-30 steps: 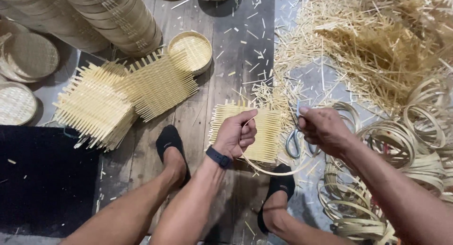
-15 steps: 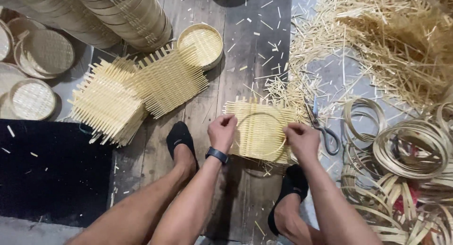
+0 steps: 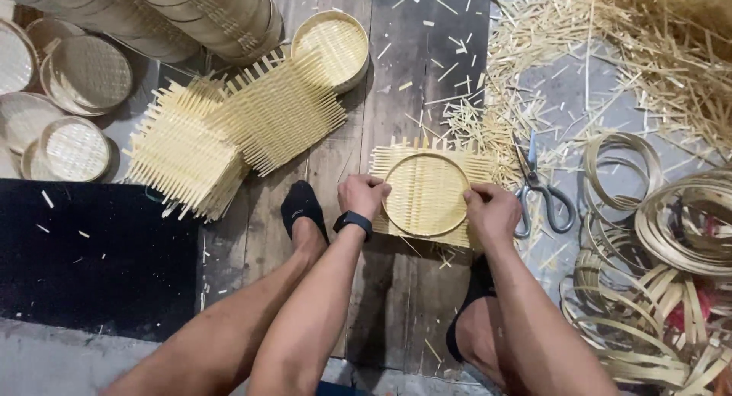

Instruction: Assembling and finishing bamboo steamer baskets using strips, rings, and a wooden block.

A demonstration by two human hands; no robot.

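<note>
While the bamboo ring (image 3: 425, 194) is pressed down onto the square woven mat (image 3: 427, 184), a slip is the main risk that can be judged from this moment. If more force is given on one side than on the other, the ring can be pushed off the middle of the mat, and the free slat ends at the mat edge can be bent or broken. The mat lies on the wooden floor (image 3: 396, 83) and nothing else is seen to hold it, so it can also slide away under the pressure. Sharp slat ends are close to both hands, and a finger can be scratched by them.

The left hand (image 3: 363, 196) is closed at the left side of the ring, with its fingers (image 3: 374, 184) curled over the rim and the mat edge. The right hand (image 3: 492, 210) is closed in the same way at the right side, its fingers (image 3: 479, 191) bent onto the rim. How firmly the rim is pinched cannot be told, because the fingertips are partly hidden.

The ring lies between the two hands, touching the fingers on both sides, and the mat reaches out above and below them. A pair of scissors (image 3: 540, 188) lies just beside the right hand, on its outer side, and loose bamboo hoops (image 3: 671, 236) are further out on that side. A stack of woven mats (image 3: 229, 136) is well apart, beyond the left hand.
</note>
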